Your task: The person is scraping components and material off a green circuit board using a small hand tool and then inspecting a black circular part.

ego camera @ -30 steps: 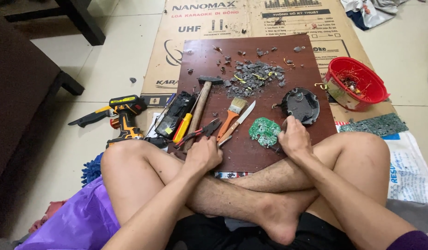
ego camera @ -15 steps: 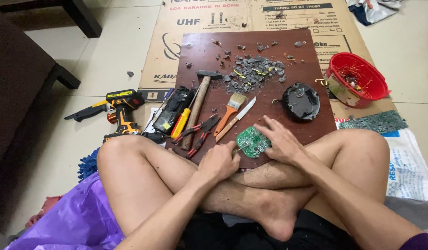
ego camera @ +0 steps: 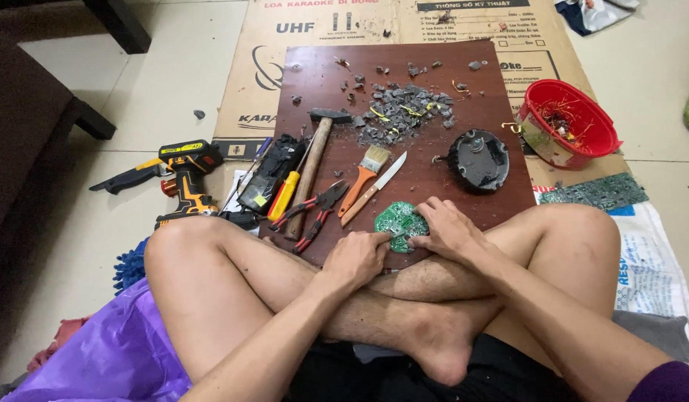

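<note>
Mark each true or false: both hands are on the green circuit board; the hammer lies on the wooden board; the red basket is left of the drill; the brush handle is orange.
1. Both hands, left hand and right hand, touch the green circuit board: true.
2. The hammer lies on the wooden board: true.
3. The red basket is left of the drill: false, it is far to its right.
4. The brush handle is orange: true.

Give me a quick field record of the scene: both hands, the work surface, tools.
left hand: fingertips on green circuit board
right hand: rests on the board's right edge
surface: brown wooden board on cardboard
tools: hammer, pliers, paintbrush, knife
other: grey debris pile, black round housing, red basket, cordless drill
</note>
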